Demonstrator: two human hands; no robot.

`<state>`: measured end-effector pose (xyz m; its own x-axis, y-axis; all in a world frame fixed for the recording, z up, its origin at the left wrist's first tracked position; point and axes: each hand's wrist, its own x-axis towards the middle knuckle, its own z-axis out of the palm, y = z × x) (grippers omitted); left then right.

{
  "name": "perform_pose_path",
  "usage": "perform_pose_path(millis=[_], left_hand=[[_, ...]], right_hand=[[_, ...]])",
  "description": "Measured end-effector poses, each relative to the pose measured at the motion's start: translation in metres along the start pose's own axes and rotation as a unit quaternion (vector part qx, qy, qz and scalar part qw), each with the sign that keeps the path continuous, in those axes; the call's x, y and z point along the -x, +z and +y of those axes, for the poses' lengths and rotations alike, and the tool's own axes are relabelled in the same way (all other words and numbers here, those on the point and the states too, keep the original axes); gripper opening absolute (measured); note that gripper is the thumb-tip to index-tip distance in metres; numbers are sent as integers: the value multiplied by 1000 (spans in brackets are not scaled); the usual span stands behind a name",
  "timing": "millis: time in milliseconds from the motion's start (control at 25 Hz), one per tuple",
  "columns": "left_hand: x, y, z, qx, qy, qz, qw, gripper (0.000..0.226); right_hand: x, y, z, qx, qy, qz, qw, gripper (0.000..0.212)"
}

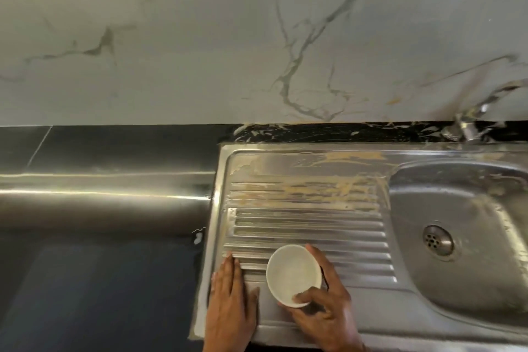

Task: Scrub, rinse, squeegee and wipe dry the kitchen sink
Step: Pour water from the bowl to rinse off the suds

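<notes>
A stainless steel sink fills the right half of the view, with a ribbed drainboard on its left and a basin with a round drain on its right. Tan, streaky residue covers the far ribs and rim of the drainboard. My right hand grips a small white bowl just above the near ribs, thumb over its near rim. My left hand lies flat with straight fingers on the drainboard's near left corner, beside the bowl.
A chrome tap stands at the back right, behind the basin. A dark counter stretches to the left of the sink. A white marble-veined wall rises behind. Whitish smears mark the black strip behind the sink.
</notes>
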<state>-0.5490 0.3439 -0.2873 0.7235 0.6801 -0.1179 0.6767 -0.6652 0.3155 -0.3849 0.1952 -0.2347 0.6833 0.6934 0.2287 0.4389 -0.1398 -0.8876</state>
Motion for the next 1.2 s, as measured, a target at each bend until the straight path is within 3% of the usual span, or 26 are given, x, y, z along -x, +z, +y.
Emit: perform_pose_path(millis=[120,280,720,920,1200], left_hand=[[-10,5,-3,-28,6,-19,999,83],[-38,2,7,-18,-2,-35,999,108],[-91,0,-5,-44,97,-8,994,99],[-98,5,-1,-18,129,75,989,85],[-120,-5,3,-53,115,14,992,95]], right_hand=[[-3,25,-2,39,-32,-47,998,32],[-9,36,1,95,-7,-104,990,26],[-40,49,-18,207,25,-120,971,33],[-62,47,-26,258,43,-117,958,37],[-83,46,-26,288,70,-135,945,40]])
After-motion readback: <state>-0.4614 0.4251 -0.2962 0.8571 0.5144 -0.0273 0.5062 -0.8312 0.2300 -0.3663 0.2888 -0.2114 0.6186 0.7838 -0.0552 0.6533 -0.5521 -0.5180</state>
